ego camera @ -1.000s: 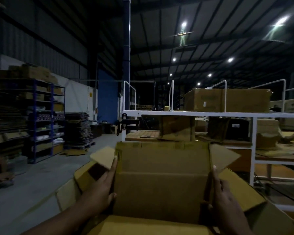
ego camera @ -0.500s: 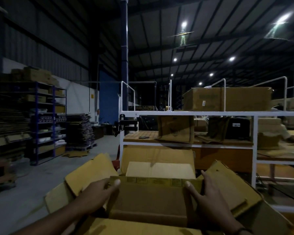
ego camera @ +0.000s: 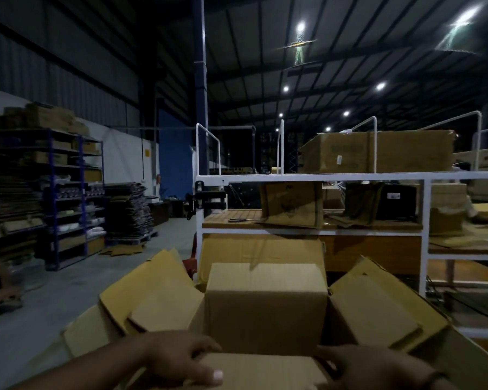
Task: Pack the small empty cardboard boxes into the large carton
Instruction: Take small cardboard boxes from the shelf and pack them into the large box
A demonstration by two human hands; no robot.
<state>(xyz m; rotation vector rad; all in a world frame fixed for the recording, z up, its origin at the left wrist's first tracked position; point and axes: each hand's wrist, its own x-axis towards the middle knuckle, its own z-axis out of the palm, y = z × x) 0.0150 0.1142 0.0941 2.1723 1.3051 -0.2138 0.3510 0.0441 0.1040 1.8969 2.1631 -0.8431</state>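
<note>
A small box (ego camera: 265, 308) is seen standing upright inside the large carton (ego camera: 141, 302), whose flaps are splayed left and right. The left hand (ego camera: 178, 358) is laid on the near flap (ego camera: 259, 370), fingers spread and fairly straight, nothing gripped. The right hand (ego camera: 372, 367) is blurred; its hold cannot be told. A white rack (ego camera: 424, 235) is set just behind, and blue shelving (ego camera: 51, 192) far left.

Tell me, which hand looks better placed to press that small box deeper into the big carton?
Probably left, narrowly. The left hand lies farther forward on the near cardboard panel, reaching close to the small box; the right hand sits lower.
</note>
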